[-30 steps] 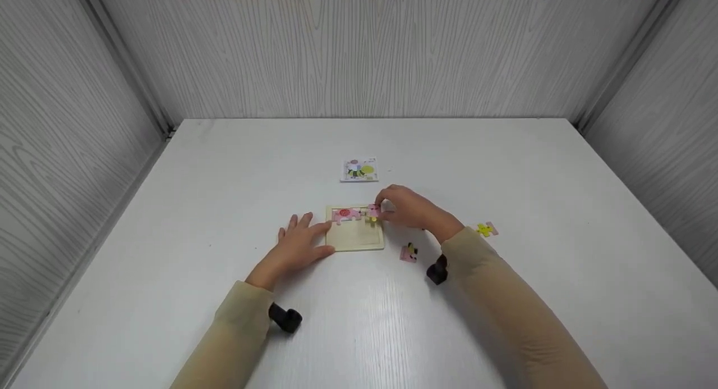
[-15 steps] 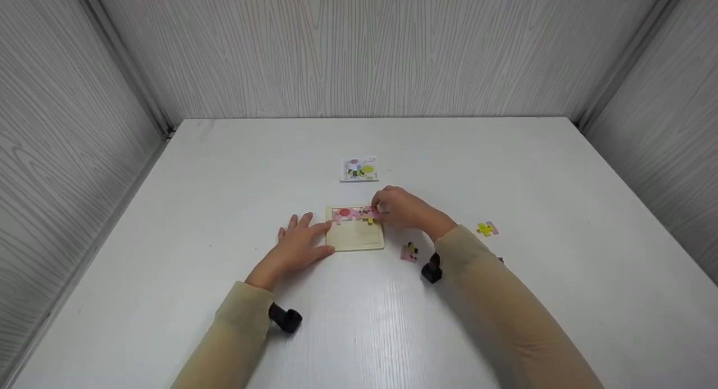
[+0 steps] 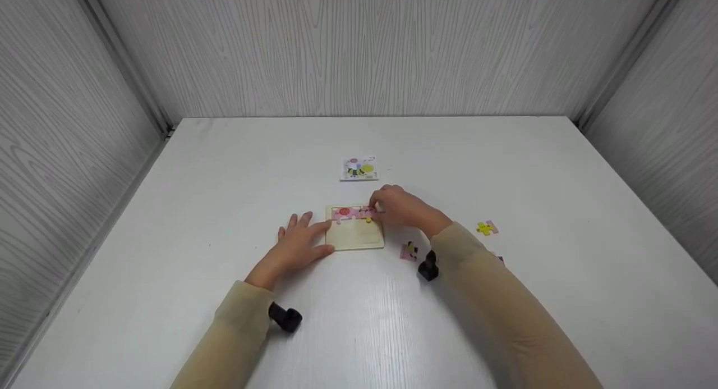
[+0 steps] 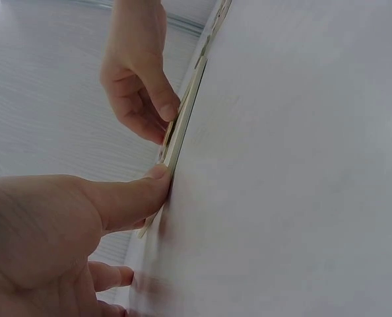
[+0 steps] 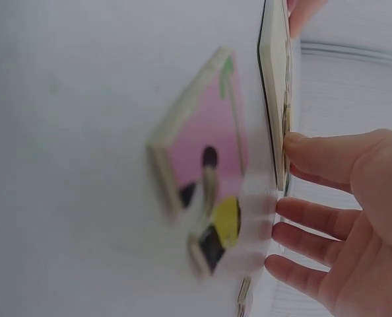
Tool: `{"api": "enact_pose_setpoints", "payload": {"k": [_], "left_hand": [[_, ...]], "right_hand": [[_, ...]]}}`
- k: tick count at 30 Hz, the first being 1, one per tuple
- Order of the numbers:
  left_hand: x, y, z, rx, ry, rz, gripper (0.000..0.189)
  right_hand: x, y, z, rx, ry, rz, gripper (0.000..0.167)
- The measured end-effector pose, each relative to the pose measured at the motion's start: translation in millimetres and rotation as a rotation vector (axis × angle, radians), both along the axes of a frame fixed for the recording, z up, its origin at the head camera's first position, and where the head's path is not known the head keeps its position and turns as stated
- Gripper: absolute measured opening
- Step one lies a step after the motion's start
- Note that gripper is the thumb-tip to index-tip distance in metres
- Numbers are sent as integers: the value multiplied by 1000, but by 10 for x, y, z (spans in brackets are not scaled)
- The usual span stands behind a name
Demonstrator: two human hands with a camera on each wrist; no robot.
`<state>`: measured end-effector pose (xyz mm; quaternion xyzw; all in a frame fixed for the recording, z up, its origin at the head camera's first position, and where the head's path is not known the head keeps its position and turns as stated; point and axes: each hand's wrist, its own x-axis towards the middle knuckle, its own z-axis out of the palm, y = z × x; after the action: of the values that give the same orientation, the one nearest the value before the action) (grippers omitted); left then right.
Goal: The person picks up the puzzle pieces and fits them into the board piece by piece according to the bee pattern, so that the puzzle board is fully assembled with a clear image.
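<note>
on the white surface [image 3: 252, 159], the likeliest trouble is from the right sleeve [image 3: 488, 277], which lies low over the part towards the right edge and could drag loose pieces if the arm swings back. the left hand [image 3: 300, 244] has its fingers spread wide, thumb and forefinger touching the left side of the shallow wooden tray [image 3: 353, 240] near the middle of the surface; should that light touch slip, a push could skid the tray. the right hand [image 3: 401, 206] seems to pinch the corner piece [image 3: 366, 214] narrowly at the tray's far right corner, though its fingers partly hide it; pressed askew, it might ride up on the rim or nudge the red-circled piece [image 3: 344, 213] beside it. the picture card [image 3: 359, 169], nearer the far edge, is well clear of both hands. the pink-and-black piece [image 3: 409, 251], just off the tray's near right corner, could be knocked by the wrist; the yellow piece [image 3: 486, 228] towards the right edge looks safer.
</note>
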<state>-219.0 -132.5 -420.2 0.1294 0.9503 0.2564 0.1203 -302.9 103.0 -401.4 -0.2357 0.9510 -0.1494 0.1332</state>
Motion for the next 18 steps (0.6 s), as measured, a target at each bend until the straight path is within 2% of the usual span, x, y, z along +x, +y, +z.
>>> {"api": "enact_pose_setpoints", "payload": {"k": [18], "left_hand": [[-4, 3, -26, 12, 15, 7, 59]], "right_hand": [[-26, -34, -17, 14, 56, 79, 24]]}}
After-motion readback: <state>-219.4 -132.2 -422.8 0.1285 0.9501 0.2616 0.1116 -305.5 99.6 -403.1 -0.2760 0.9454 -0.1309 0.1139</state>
